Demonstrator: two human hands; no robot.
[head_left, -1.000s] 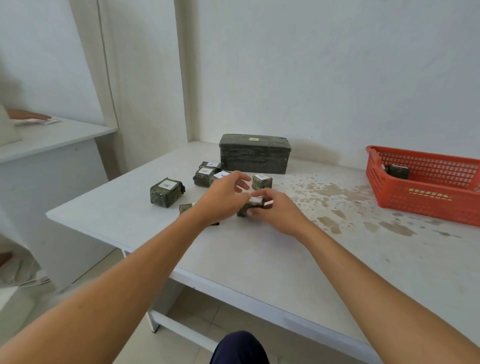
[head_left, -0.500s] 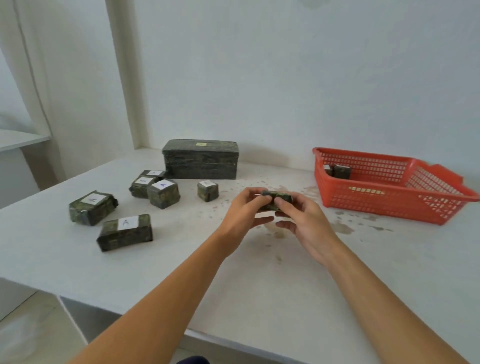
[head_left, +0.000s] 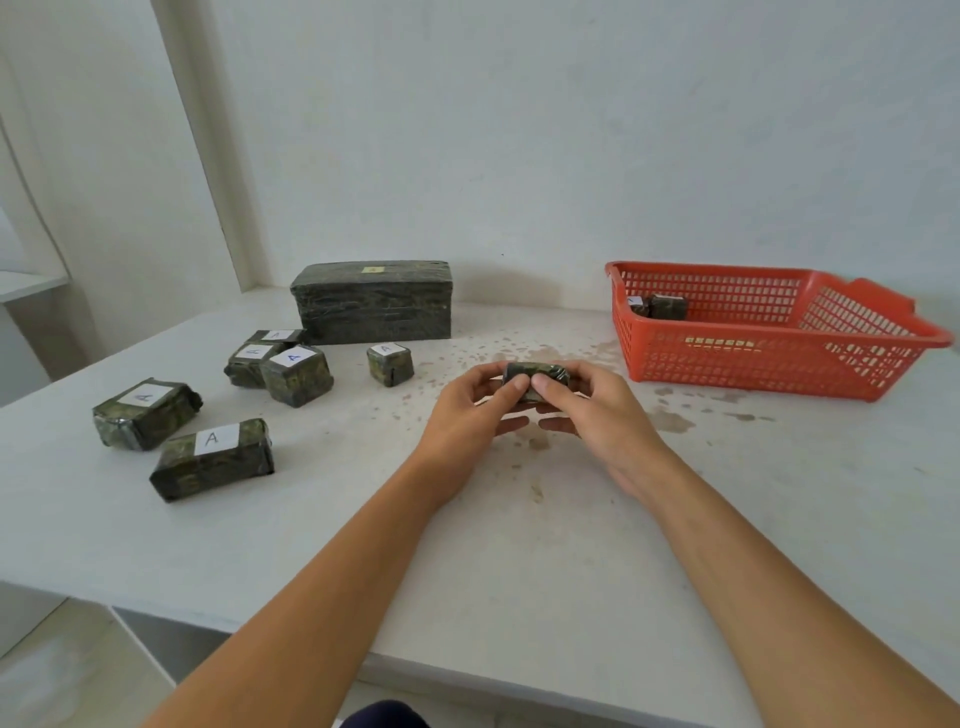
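my left hand (head_left: 467, 410) and right hand (head_left: 587, 410) both pinch a small wrapped packet (head_left: 537, 375), held just above the desk (head_left: 519, 545), with the red basket (head_left: 769, 364) near on my right.

Both hands, left (head_left: 467, 410) and right (head_left: 587, 410), pinching a small wrapped block (head_left: 535, 375), apparently clear of the white table (head_left: 519, 545)

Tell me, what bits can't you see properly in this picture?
All in the head view:
- Small block: the left hand and right hand pinch it, and their thumbs cover its near face, so any label is hidden.
- Blocks in the basket: the red basket hides their lower parts behind its near wall, and their label is too small to read.
- Sticker on the big block: too small to read.
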